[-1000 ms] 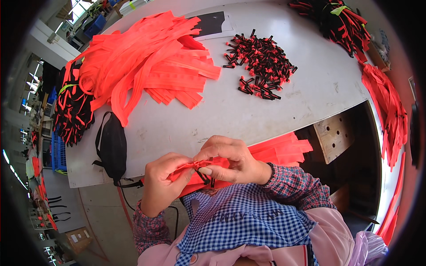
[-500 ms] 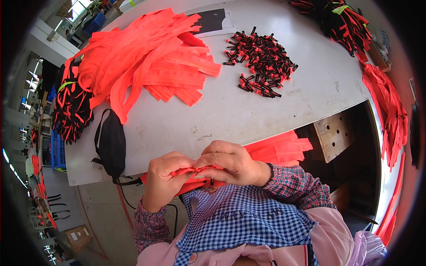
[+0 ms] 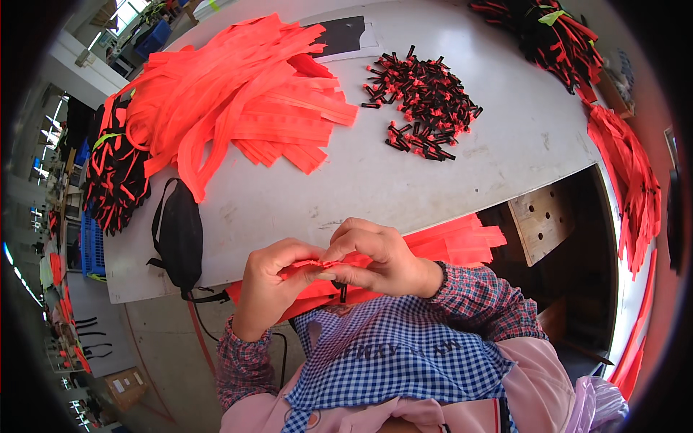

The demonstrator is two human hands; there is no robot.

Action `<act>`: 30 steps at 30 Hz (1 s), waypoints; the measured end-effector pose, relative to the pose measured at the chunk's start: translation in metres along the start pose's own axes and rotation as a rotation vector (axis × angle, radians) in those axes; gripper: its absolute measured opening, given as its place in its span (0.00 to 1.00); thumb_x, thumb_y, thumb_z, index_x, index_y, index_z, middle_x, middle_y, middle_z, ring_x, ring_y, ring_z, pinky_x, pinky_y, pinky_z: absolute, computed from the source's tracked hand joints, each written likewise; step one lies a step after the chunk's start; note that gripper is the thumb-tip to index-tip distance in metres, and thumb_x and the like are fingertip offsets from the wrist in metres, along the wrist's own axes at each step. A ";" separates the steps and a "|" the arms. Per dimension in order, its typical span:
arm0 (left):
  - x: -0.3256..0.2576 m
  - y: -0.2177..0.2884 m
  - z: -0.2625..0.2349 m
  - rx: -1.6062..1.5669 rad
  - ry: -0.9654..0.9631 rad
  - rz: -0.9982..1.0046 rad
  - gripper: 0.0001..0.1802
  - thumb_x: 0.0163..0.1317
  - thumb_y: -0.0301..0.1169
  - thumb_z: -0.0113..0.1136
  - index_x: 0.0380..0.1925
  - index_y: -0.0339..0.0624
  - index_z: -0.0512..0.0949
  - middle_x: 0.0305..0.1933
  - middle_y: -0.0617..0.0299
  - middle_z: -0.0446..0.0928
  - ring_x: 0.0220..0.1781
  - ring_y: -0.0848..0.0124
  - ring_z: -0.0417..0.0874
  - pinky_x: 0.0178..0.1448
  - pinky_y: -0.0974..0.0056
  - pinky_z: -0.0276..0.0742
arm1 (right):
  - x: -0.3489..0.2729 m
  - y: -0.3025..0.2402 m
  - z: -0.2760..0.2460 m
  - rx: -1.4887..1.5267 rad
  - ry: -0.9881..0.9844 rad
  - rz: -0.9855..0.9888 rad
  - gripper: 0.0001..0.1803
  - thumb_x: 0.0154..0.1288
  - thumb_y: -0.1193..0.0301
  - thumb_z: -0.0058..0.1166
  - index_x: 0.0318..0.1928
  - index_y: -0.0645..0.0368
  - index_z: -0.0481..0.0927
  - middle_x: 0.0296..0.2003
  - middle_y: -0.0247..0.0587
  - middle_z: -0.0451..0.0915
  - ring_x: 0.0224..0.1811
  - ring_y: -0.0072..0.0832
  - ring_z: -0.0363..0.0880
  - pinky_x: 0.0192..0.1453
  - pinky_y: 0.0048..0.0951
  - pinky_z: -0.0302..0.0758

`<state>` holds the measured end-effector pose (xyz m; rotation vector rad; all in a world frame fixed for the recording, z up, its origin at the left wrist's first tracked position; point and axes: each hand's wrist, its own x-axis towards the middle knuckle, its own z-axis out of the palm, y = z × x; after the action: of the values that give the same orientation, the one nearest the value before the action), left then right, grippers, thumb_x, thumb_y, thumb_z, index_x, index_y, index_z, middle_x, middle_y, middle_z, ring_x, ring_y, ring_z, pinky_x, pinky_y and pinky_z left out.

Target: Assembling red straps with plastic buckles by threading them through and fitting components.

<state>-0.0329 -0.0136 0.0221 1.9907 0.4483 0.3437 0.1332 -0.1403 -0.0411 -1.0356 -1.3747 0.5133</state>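
Observation:
My left hand (image 3: 273, 283) and my right hand (image 3: 381, 261) meet in front of my apron, fingertips close together. Both pinch a bright orange-red zipper tape (image 3: 309, 303), one hand on each side. A small black zipper pull (image 3: 341, 290) dangles just under the right fingertips. The exact point of contact is covered by my fingers. More orange-red zipper tapes (image 3: 462, 242) stick out beyond my right wrist, along the table's near edge. Past my hands, a pile of black zipper pulls with orange-red sliders (image 3: 426, 101) lies on the white table (image 3: 289, 209).
A big heap of orange-red zipper tapes (image 3: 245, 94) covers the table's far left. Black-and-red bundles (image 3: 119, 173) hang at the left edge, near a black pouch (image 3: 180, 234). Another bundle (image 3: 541, 43) lies far right. An open recess with a perforated wooden board (image 3: 538, 220) is at right.
Both hands have risen slightly, and my right fingers arch more. The black pull beneath them shows more clearly. The piles on the table look unchanged.

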 end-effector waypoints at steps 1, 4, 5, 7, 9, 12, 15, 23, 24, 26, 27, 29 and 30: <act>0.000 0.001 -0.001 0.015 -0.003 0.034 0.09 0.54 0.17 0.71 0.36 0.32 0.85 0.34 0.57 0.84 0.34 0.70 0.85 0.38 0.67 0.79 | 0.000 0.001 0.000 0.025 -0.005 -0.009 0.12 0.60 0.74 0.71 0.43 0.60 0.83 0.38 0.40 0.82 0.41 0.35 0.82 0.43 0.31 0.79; -0.001 0.000 -0.002 0.052 -0.022 0.102 0.09 0.54 0.18 0.72 0.36 0.33 0.85 0.34 0.56 0.84 0.34 0.70 0.84 0.38 0.67 0.79 | -0.001 0.005 0.003 0.100 -0.005 -0.020 0.12 0.60 0.73 0.72 0.40 0.59 0.82 0.36 0.39 0.82 0.40 0.34 0.81 0.43 0.31 0.78; -0.001 -0.001 -0.002 0.058 -0.029 0.105 0.08 0.54 0.18 0.72 0.36 0.33 0.85 0.34 0.56 0.84 0.33 0.71 0.84 0.38 0.67 0.79 | -0.002 0.007 0.004 0.124 0.001 -0.015 0.11 0.60 0.73 0.72 0.39 0.59 0.81 0.35 0.39 0.82 0.40 0.33 0.81 0.42 0.32 0.78; 0.003 -0.004 0.000 0.044 -0.034 0.137 0.09 0.54 0.19 0.72 0.36 0.33 0.85 0.34 0.56 0.84 0.33 0.71 0.83 0.37 0.67 0.78 | -0.002 0.009 0.007 0.141 0.020 -0.007 0.11 0.61 0.73 0.71 0.39 0.59 0.81 0.35 0.38 0.82 0.39 0.33 0.81 0.42 0.32 0.77; 0.006 -0.006 0.002 0.000 -0.027 0.194 0.09 0.54 0.19 0.72 0.37 0.33 0.85 0.34 0.56 0.84 0.32 0.71 0.82 0.37 0.66 0.78 | -0.002 0.008 0.008 0.139 0.044 0.002 0.10 0.62 0.73 0.71 0.39 0.59 0.81 0.35 0.38 0.82 0.38 0.32 0.80 0.41 0.32 0.77; 0.008 -0.001 -0.001 -0.007 -0.004 0.147 0.11 0.55 0.20 0.73 0.38 0.32 0.84 0.35 0.56 0.84 0.34 0.71 0.83 0.38 0.67 0.79 | 0.003 0.005 0.004 0.080 0.035 0.005 0.08 0.65 0.73 0.67 0.39 0.60 0.81 0.34 0.38 0.82 0.37 0.30 0.79 0.40 0.31 0.76; 0.001 0.013 -0.007 -0.126 0.018 0.097 0.10 0.58 0.24 0.73 0.38 0.31 0.84 0.35 0.58 0.85 0.35 0.73 0.84 0.39 0.68 0.80 | 0.008 0.000 -0.001 0.135 0.044 0.123 0.06 0.68 0.74 0.64 0.40 0.62 0.81 0.34 0.39 0.82 0.36 0.27 0.79 0.40 0.28 0.76; 0.010 0.014 -0.024 -0.135 -0.084 -0.064 0.10 0.62 0.28 0.72 0.41 0.34 0.84 0.34 0.65 0.83 0.37 0.80 0.81 0.43 0.71 0.78 | 0.012 -0.001 0.016 0.452 0.096 0.319 0.03 0.76 0.75 0.54 0.44 0.61 0.74 0.40 0.30 0.74 0.40 0.16 0.73 0.45 0.20 0.73; 0.011 0.012 -0.024 -0.162 -0.097 -0.084 0.11 0.62 0.28 0.72 0.41 0.34 0.84 0.35 0.64 0.84 0.38 0.80 0.81 0.43 0.71 0.78 | 0.016 -0.004 0.015 0.407 0.105 0.303 0.03 0.77 0.75 0.53 0.45 0.61 0.73 0.40 0.29 0.74 0.40 0.16 0.72 0.45 0.20 0.72; 0.010 0.008 -0.019 -0.230 -0.177 -0.063 0.11 0.62 0.28 0.72 0.41 0.34 0.84 0.36 0.64 0.84 0.39 0.80 0.82 0.45 0.70 0.79 | 0.033 -0.015 0.008 0.420 0.262 0.255 0.04 0.78 0.73 0.52 0.44 0.60 0.73 0.41 0.29 0.74 0.41 0.16 0.72 0.45 0.19 0.72; 0.009 0.006 -0.016 -0.273 -0.223 -0.053 0.11 0.62 0.27 0.72 0.41 0.34 0.84 0.37 0.63 0.85 0.40 0.79 0.82 0.46 0.69 0.79 | 0.048 -0.020 -0.004 0.475 0.416 0.223 0.05 0.79 0.72 0.51 0.44 0.60 0.74 0.42 0.30 0.75 0.42 0.16 0.73 0.44 0.19 0.73; 0.008 0.004 -0.016 -0.165 -0.238 -0.004 0.12 0.62 0.25 0.71 0.45 0.34 0.84 0.39 0.64 0.85 0.42 0.78 0.82 0.50 0.68 0.79 | 0.073 -0.041 -0.040 0.407 0.690 0.144 0.08 0.80 0.67 0.50 0.43 0.58 0.76 0.41 0.31 0.78 0.41 0.17 0.76 0.41 0.20 0.75; 0.008 0.004 -0.020 -0.122 -0.227 -0.012 0.13 0.62 0.25 0.71 0.45 0.34 0.84 0.39 0.64 0.85 0.42 0.78 0.82 0.50 0.69 0.79 | 0.085 -0.053 -0.060 0.333 0.683 0.079 0.11 0.81 0.65 0.48 0.44 0.59 0.78 0.37 0.31 0.78 0.38 0.17 0.77 0.40 0.22 0.76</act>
<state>-0.0336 0.0037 0.0350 1.8803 0.2879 0.1320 0.1917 -0.1145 0.0562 -0.8761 -0.6209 0.3764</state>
